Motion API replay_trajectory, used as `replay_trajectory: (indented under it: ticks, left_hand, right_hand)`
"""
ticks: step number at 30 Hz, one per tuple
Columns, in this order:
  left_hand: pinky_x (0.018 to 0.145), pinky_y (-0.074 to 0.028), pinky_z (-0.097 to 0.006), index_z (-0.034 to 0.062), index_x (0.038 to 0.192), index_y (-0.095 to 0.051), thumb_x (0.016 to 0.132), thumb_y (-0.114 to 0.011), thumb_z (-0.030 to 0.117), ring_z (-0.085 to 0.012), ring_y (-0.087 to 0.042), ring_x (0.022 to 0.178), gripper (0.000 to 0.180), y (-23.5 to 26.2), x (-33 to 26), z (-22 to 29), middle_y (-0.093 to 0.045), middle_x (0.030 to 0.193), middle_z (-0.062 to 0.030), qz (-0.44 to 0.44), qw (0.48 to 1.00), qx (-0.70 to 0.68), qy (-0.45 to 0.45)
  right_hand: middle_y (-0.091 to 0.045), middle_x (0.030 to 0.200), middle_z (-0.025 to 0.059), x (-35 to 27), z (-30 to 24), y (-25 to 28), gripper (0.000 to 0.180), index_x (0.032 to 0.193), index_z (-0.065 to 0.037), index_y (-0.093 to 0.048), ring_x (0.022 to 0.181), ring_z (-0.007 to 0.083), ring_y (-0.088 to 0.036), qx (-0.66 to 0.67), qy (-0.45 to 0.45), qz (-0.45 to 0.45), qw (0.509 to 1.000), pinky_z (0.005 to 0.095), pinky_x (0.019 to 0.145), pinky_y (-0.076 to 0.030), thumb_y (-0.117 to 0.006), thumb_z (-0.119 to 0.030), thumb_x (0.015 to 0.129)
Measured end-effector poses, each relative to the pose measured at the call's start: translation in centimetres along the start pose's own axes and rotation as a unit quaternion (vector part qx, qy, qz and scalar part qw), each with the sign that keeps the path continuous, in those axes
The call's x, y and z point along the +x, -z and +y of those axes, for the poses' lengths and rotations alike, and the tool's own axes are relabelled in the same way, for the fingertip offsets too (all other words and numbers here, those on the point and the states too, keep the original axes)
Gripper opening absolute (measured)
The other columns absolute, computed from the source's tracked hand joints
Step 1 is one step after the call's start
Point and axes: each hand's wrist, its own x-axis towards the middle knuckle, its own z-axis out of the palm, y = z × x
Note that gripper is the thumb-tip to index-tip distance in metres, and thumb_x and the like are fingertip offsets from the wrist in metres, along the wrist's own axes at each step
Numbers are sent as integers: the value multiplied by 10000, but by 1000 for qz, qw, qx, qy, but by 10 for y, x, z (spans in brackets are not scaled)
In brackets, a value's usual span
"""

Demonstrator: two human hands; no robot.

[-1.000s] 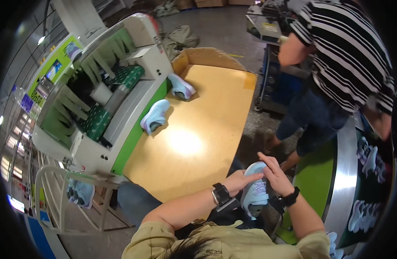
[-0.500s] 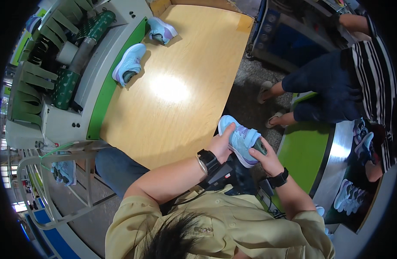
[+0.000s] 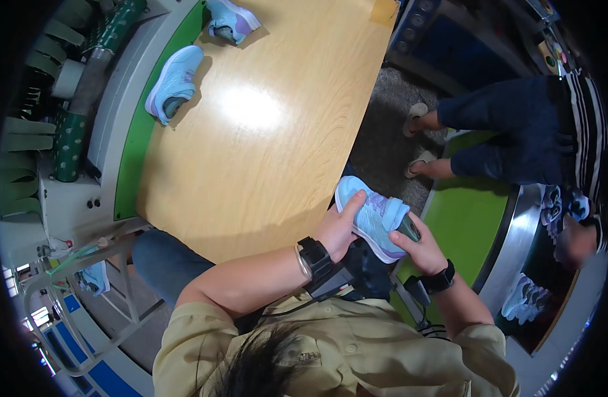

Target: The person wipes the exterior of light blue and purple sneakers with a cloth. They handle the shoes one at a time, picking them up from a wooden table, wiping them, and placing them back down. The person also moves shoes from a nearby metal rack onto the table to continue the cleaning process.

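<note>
Both my hands hold a light blue sneaker (image 3: 377, 215) with purple trim and a strap, past the near right edge of the table. My left hand (image 3: 337, 228) grips its front half, thumb on the upper. Round the heel end is my right hand (image 3: 423, 248), its thumb by the shoe's dark green opening. My fingers beneath the shoe are mostly hidden. Two similar shoes lie on the tabletop's far left: one light blue sneaker (image 3: 175, 83) by the green edge strip, and another sneaker (image 3: 231, 21) farther back.
The wooden table (image 3: 277, 152) spreads before me. A machine with green rollers (image 3: 69, 145) and flaps borders it at left. At right, a person in a striped top (image 3: 582, 126) stands past a green panel (image 3: 466, 218), near a conveyor with several shoes (image 3: 525, 301). A metal rack (image 3: 129, 291) stands at left.
My view has shifted, so the table and its shoes appear farther left and higher. The sneaker stays in both hands, almost unmoved. The other person's arm has moved over the shoes at right.
</note>
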Motion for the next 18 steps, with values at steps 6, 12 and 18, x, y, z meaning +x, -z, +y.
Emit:
replay_trajectory:
  ticks: [6,12,18]
  left_hand:
    - [1002,-480,-408,91,1335,-504,1020,-561,392,-209,-611,1156,440,1,2,-1,-628,1250,-66,2,999,-35,1]
    - [1022,-469,-395,88,1339,-499,1024,-553,381,-196,-603,1171,433,6,6,-2,-616,1273,-65,-8,998,-64,12]
    - [996,-488,-363,103,1374,-474,1033,-532,397,-152,-604,1161,453,15,18,-4,-611,1277,-44,-67,993,-87,34]
  right_hand:
    - [-533,1390,100,0,-26,-9,739,1496,-12,-386,1276,172,-492,-19,-14,-11,1000,325,1091,-370,-760,-227,897]
    - [-533,1384,120,2,-43,-13,802,1497,-12,-387,1284,211,-494,-138,37,-4,990,347,1096,-363,-808,-227,849]
    - [-551,1328,170,10,-47,-5,821,1455,-33,-454,1234,316,-535,-349,143,-12,926,397,1069,-393,-852,-133,744]
